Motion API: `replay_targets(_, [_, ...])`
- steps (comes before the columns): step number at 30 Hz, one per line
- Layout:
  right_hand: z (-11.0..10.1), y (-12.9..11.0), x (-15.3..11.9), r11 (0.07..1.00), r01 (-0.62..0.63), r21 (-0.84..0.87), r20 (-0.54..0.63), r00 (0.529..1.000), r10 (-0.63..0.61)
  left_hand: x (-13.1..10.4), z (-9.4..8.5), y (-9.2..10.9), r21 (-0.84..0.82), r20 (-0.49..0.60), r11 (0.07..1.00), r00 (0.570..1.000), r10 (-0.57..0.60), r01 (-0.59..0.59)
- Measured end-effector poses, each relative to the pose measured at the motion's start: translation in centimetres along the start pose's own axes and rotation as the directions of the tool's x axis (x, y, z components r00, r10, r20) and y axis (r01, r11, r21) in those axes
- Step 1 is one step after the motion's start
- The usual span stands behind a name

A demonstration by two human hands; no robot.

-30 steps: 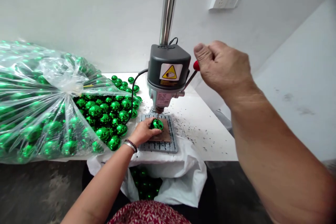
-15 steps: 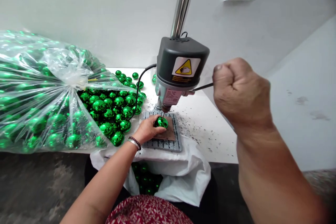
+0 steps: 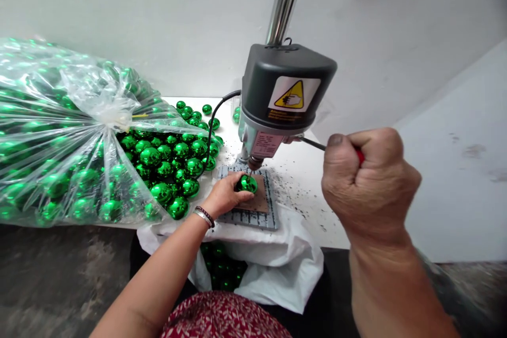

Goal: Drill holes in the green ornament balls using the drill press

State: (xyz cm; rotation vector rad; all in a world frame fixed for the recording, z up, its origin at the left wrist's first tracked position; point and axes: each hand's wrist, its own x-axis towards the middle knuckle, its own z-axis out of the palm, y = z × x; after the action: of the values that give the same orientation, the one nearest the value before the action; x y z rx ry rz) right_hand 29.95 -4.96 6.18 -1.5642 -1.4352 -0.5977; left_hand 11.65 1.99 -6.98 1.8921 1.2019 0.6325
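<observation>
Green ball (image 3: 249,184), pinched between thumb and fingers of an outstretched left hand (image 3: 227,195), is held on a brown board (image 3: 259,199) beneath a drill press (image 3: 287,90); the right hand (image 3: 370,185), in a fist, clenches the lever (image 3: 312,143). The ball gleams mirror-bright, fingers hiding its left side; the drill bit's (image 3: 250,172) contact is unclear.

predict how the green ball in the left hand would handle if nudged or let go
The green ball would probably roll if freed, being round over a flat brown board. Its mirror-like shine suggests a smooth surface, perhaps slippery to grip.
</observation>
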Motion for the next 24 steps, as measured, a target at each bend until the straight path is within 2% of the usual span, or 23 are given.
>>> replay_targets(8, [1.5, 0.9, -2.2, 0.998, 0.066, -0.009, -0.146, 0.987, -0.066, 0.0, 0.1, -0.2, -0.014, -0.002, 1.000, 1.000, 0.009, -0.009])
replay_targets(19, [3.2, 1.9, -4.6, 0.997, 0.068, 0.025, -0.220, 0.974, -0.060, 0.1, 0.4, -0.5, -0.037, -0.002, 0.999, 1.000, 0.029, -0.029])
replay_targets(24, [3.8, 2.2, -6.2, 0.995, 0.076, 0.069, -0.216, 0.974, -0.060, 0.0, 0.3, -0.4, -0.041, -0.012, 0.999, 1.000, 0.006, -0.007])
